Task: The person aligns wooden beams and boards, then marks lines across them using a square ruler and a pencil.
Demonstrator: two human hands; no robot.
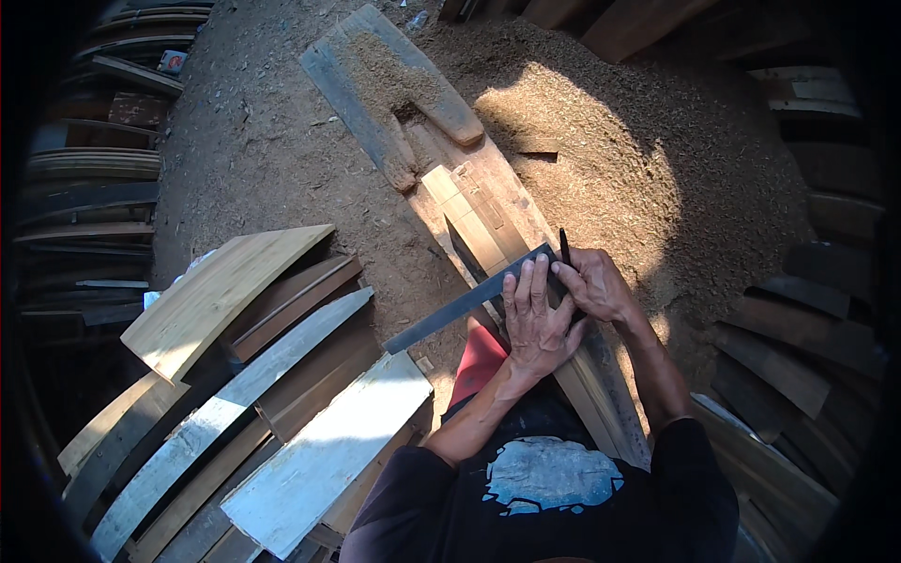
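A dark metal straightedge (pixel 460 308) lies slantwise across a pale wooden board (pixel 474 225) with lines and a step across its face. My left hand (pixel 537 328) holds the straightedge against the board near its right end, the fingers side by side over it. Close beside it, my right hand (pixel 596 289) is closed around a thin dark pencil or pen (pixel 563 244), which stands up at the straightedge's right end. The writing tip is hidden by my hands. Underneath, a long, thick wooden plank (pixel 343 84) with a notch carries the board and runs back toward my body.
Stacked boards lean at the left, among them a light board (pixel 235 291) and a white-painted one (pixel 328 455). More dark boards (pixel 779 371) line the right. Sawdust and shavings (pixel 582 141) cover the ground beyond the plank, with a small wood scrap (pixel 539 156) on it.
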